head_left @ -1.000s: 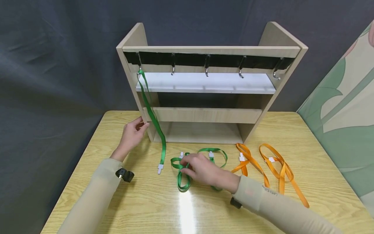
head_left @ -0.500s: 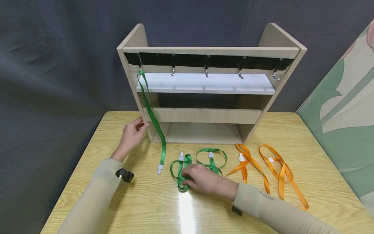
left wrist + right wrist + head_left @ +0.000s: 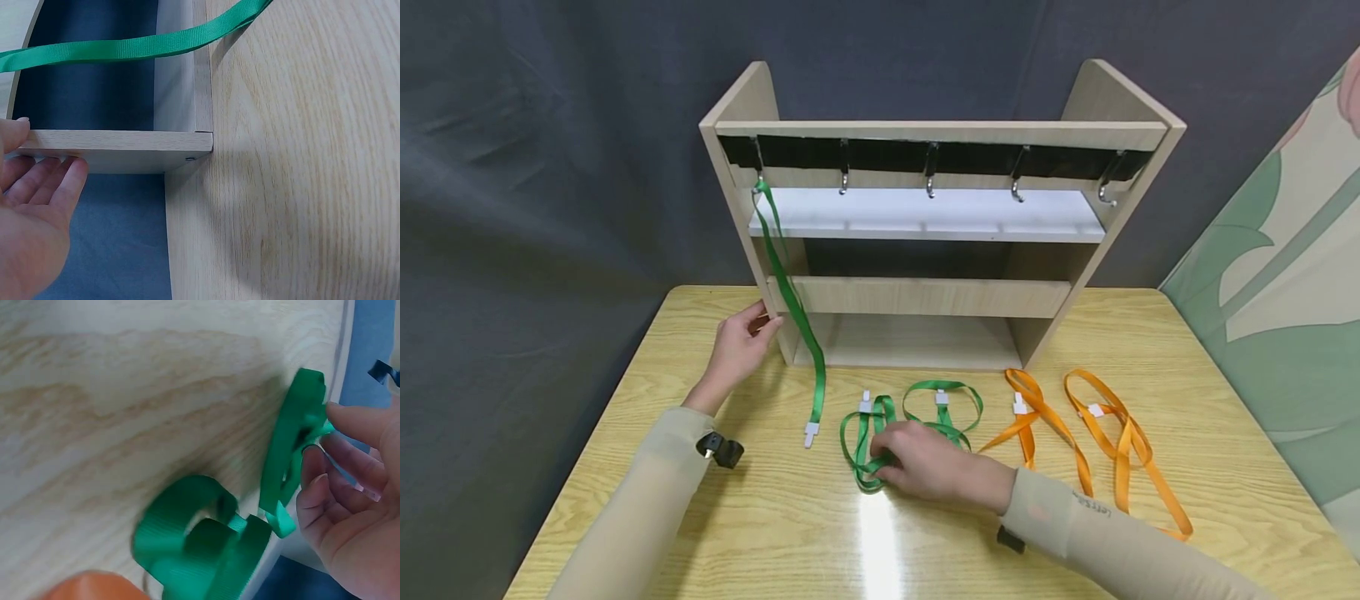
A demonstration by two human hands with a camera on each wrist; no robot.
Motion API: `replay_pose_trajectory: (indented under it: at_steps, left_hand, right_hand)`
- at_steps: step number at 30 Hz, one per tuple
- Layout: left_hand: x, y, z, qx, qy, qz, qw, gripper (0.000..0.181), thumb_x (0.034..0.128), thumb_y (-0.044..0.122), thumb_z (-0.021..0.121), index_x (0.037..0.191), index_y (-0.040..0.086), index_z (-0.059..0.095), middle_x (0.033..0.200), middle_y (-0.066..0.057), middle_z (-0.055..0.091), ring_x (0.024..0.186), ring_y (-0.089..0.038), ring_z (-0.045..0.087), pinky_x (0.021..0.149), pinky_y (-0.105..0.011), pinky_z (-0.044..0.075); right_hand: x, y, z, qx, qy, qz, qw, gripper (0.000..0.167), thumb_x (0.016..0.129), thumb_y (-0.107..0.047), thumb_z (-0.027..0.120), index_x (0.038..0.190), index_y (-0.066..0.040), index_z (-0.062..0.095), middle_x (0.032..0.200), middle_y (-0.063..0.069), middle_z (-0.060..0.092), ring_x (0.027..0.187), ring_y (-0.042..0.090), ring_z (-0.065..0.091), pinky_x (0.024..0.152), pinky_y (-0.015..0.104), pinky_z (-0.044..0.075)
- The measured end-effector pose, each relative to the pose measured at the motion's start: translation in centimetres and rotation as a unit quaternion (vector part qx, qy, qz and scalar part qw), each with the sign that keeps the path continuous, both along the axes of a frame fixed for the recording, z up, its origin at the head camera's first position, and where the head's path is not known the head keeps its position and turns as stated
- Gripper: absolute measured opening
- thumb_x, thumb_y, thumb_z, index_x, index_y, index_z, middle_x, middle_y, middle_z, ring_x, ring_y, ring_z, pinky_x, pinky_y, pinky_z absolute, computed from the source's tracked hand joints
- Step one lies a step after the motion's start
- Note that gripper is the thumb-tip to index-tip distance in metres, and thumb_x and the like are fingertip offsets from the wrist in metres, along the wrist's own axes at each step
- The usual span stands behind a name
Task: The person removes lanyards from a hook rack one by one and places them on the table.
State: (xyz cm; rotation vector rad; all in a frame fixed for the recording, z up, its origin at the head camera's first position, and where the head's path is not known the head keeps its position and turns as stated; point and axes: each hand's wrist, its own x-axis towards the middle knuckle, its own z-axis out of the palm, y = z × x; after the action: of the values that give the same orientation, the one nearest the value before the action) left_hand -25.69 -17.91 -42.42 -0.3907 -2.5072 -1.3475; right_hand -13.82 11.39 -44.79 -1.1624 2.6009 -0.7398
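My left hand (image 3: 737, 354) holds the left side panel of a wooden hook rack (image 3: 917, 296). In the left wrist view its thumb lies on one face of the panel (image 3: 125, 140) and its fingers on the other. A green lanyard (image 3: 820, 375) hangs from the leftmost hook, its pale clip close to the table. On the table my right hand (image 3: 917, 458) has curled fingers and pinches a strand of another green lanyard (image 3: 281, 444), whose clip (image 3: 865, 406) points toward the rack. Part of that strap is hidden behind the fingers.
A third green lanyard (image 3: 943, 384) lies just right of the pinched one. Two orange lanyards (image 3: 1060, 425) (image 3: 1138, 442) lie farther right. Several bare metal hooks (image 3: 931, 185) line the rack's black strip. Dark cloth (image 3: 550, 167) stands behind the table.
My right hand has dropped slightly toward the table's front and drawn the green strap's loops a little, uncovering its clip. The left hand keeps its place on the panel.
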Motion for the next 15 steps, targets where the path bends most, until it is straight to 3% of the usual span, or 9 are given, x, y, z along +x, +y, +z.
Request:
replay_pose_trajectory:
  at_steps: [7, 15]
  left_hand:
    - [0.0, -0.1, 0.0, 0.004, -0.001, -0.002, 1.0, 0.033, 0.0966, 0.018, 0.06, 0.126, 0.003, 0.061, 0.119, -0.016, 0.063, 0.106, -0.028, 0.061, 0.085, -0.041, 0.052]
    - [-0.1, -0.2, -0.1, 0.005, 0.001, -0.005, 1.0, 0.034, 0.0966, 0.018, 0.06, 0.127, 0.004, 0.06, 0.119, -0.016, 0.062, 0.106, -0.028, 0.061, 0.085, -0.04, 0.052]
  right_hand:
    - [-1.0, -0.5, 2.0, -0.038, -0.008, -0.008, 0.9992, 0.017, 0.091, -0.018, 0.068, 0.103, -0.007, 0.069, 0.088, -0.007, 0.063, 0.069, 0.0, 0.055, 0.059, 0.016, 0.048]
    - [-2.9, -2.0, 5.8, -0.126, 0.024, -0.04, 0.9909, 0.016, 0.092, -0.017, 0.067, 0.104, -0.008, 0.069, 0.098, 0.001, 0.067, 0.076, 0.005, 0.058, 0.064, 0.022, 0.051]
